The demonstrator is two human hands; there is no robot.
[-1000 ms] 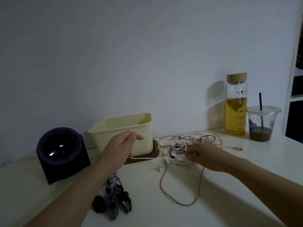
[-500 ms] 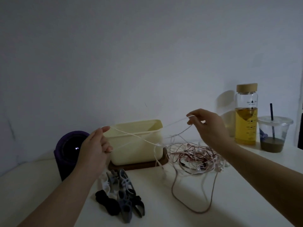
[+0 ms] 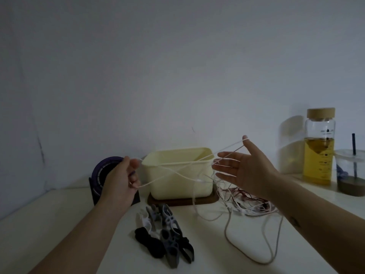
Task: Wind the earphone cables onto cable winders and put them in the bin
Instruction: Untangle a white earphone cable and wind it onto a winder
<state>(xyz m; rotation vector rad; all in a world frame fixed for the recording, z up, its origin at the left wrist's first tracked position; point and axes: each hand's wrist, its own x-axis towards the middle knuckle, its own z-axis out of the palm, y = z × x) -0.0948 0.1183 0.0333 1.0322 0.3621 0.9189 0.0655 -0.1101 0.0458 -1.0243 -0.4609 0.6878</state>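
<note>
We have only 1 view, from the person's head, facing forward and slightly down across the table (image 3: 59, 224) toward the wall (image 3: 177, 66) (which fills the upper half). It sits close: both forearms enter from the bottom edge, and the bin (image 3: 177, 175) lies near mid-frame.

A thin white earphone cable (image 3: 173, 172) stretches taut in the air in front of the pale yellow bin (image 3: 178, 173), its strands crossing. The bin stands open and upright. To its right lies a tangled heap of white and reddish earphone cables (image 3: 246, 201). In front lie grey, white and black cable winders (image 3: 166, 233), clustered.
</note>
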